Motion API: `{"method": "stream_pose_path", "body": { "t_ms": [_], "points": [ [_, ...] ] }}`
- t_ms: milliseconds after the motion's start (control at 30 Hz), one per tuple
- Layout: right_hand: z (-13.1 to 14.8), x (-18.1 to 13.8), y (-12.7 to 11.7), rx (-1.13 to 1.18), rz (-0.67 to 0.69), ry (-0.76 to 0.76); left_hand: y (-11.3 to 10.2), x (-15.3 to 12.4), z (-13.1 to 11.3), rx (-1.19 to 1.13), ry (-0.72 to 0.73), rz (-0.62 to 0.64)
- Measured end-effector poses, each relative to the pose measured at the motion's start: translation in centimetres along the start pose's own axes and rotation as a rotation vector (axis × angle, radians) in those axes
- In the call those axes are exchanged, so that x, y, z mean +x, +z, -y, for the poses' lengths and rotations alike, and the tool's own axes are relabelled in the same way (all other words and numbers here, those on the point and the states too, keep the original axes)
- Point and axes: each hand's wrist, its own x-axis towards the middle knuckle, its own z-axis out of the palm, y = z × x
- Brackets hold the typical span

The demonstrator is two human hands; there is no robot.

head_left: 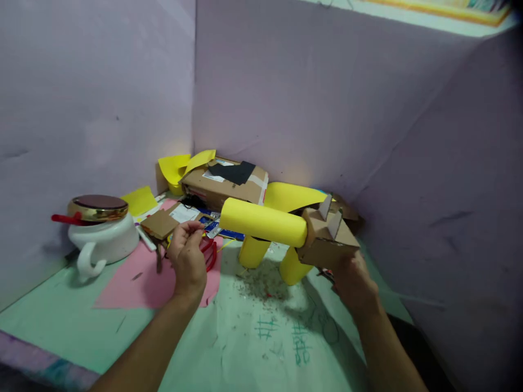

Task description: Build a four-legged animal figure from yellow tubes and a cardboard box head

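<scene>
Model: yellow paper animal (269,231), 1 horizontal roll for a body on 2 visible upright roll legs, with a cardboard head (327,237) at its right end carrying 2 small upright ear flaps. It sits lifted just above the green tabletop (245,337), toward the back corner.
Right hand: right hand (353,283) is under and behind the cardboard head, fingers closed around its lower side, bearing the model's weight at that end.
Left hand: left hand (188,258) is raised left of the model, thumb and fingertips pinched together; whether anything small sits in the pinch I cannot tell.
Nearby: red-handled tool (210,255) lies just beside the left hand on pink paper (134,283); small cardboard piece (160,224) behind it; cardboard box (226,182) at the wall; white pot with gold lid (100,228) far left; debris specks under the legs.
Judgement, grip: head joint looks like the weak point; support is better spread under the body roll than hung from the head.
Judgement, handling: keep the rolls unsqueezed, legs vertical, and set down level so both feet land together.
</scene>
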Motion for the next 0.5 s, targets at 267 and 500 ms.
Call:
{"method": "stream_pose_path", "body": {
  "t_ms": [267,500],
  "points": [
    [0.0,-0.1,-0.1,-0.091,0.004,-0.09,0.0,-2.2,-0.5,0.024,0.086,0.173],
    [0.3,0.3,1.1,-0.102,0.064,-0.131,-0.1,-1.6,0.3,0.112,0.106,0.353]
  ]
}}
